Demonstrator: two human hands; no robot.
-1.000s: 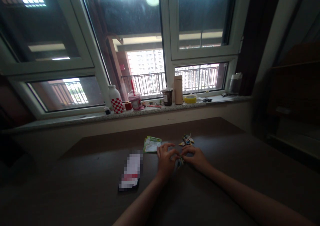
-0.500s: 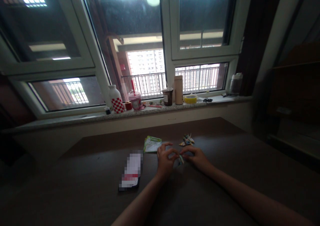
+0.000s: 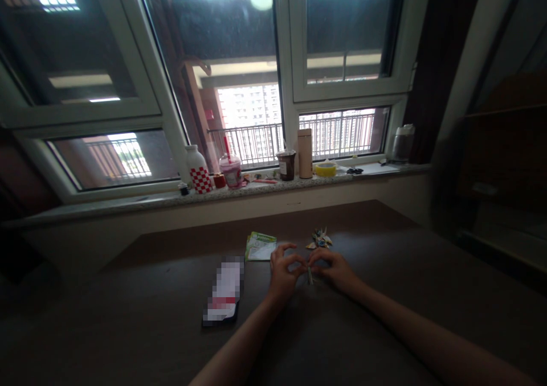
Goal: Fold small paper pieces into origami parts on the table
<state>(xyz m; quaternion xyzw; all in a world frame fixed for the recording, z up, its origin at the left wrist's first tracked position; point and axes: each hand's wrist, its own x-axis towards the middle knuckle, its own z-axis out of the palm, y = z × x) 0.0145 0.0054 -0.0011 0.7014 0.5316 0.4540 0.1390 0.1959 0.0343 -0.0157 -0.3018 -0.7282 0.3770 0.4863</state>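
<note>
Between my two hands is a small, narrow piece of folded paper (image 3: 310,276), pale greenish, hanging down over the dark table. My left hand (image 3: 282,272) pinches it from the left with thumb and forefinger, the other fingers curled above. From the right, the thumb and fingertips of my right hand (image 3: 335,268) close on its upper end, touching the left fingertips. Just beyond the right hand lies a small heap of pointed, colourful folded paper pieces (image 3: 320,239). Beyond and left of my left hand are flat green-and-white packets (image 3: 261,247).
A phone-like slab (image 3: 224,292), its face pixelated, lies on the brown table (image 3: 141,306) to the left. Along the windowsill stand a checkered bottle (image 3: 200,172), drink cups (image 3: 286,165), a tan flask (image 3: 305,154), yellow tape (image 3: 325,169) and a jar (image 3: 403,143).
The folded paper has turned between my fingertips and now looks narrower and straighter. My hands have drawn slightly closer together; everything else stays where it was.
</note>
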